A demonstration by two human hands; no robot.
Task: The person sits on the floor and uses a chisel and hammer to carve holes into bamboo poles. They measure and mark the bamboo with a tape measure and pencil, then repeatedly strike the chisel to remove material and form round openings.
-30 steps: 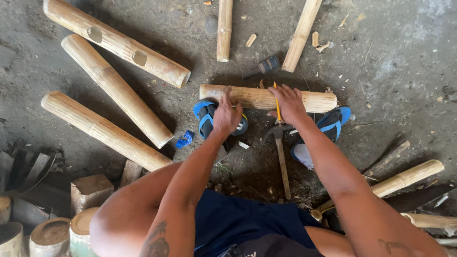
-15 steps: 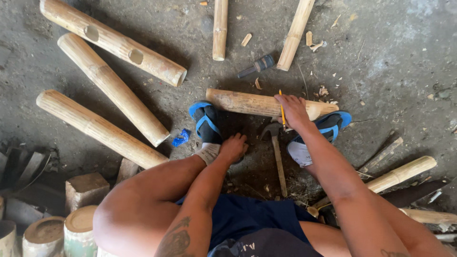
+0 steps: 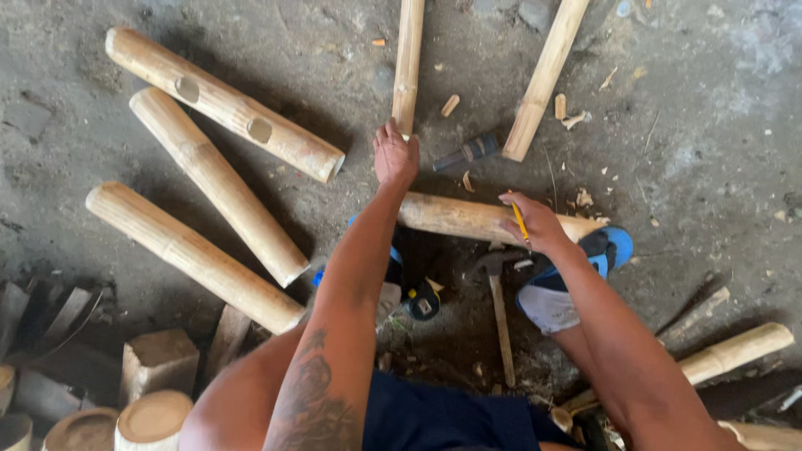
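Two hands, left hand (image 3: 395,156) grip closing on thin bamboo pole (image 3: 408,63), right hand (image 3: 535,224) pinching yellow pencil (image 3: 520,220) against bamboo log (image 3: 455,217)

From my remote view I log both arms as bare, no sleeves, no watch or rings that I can see on the left hand (image 3: 395,155) or the right hand (image 3: 537,222). The left forearm carries a dark tattoo (image 3: 311,392) (pattern too blurred to make out). Dark navy shorts (image 3: 443,416) cover the lap. Blue-strapped sandals (image 3: 608,249) on the feet, light sock-like fabric (image 3: 547,306) on the right foot.
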